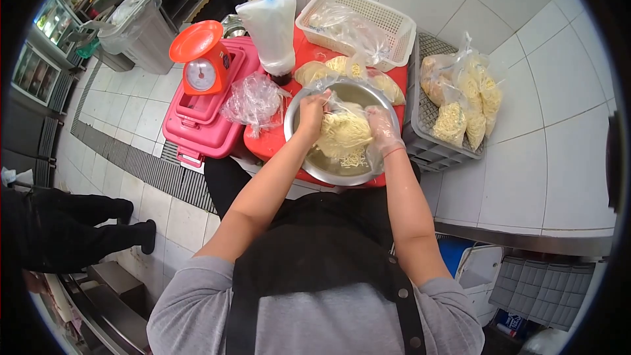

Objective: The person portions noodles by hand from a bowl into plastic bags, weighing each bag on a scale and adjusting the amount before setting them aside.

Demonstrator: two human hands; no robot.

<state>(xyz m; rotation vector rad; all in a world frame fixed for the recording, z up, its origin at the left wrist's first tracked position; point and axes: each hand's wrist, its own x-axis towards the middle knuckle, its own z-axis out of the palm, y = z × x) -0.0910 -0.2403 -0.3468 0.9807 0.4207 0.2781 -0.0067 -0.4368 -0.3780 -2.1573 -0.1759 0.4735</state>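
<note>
A clear plastic bag of pale yellow noodles (345, 133) is held over a wide metal bowl (294, 151). My left hand (311, 116), bare, is closed on the bag's left side near its top. On the other side, my right hand (384, 130) wears a clear plastic glove and presses against the bag, its fingers partly hidden. Some loose noodles (355, 158) show below the bag, inside the bowl. Right behind the bowl lie filled noodle bags (386, 87) on the red table (263, 143).
An orange dial scale (201, 72) stands on a pink lidded box (217, 128) at left. Crumpled plastic (255, 102) lies beside it. A white basket (404, 46) is behind, and a grey crate (420, 128) bearing noodle bags (476, 102) is at right. Another person's legs (85, 223) show far left.
</note>
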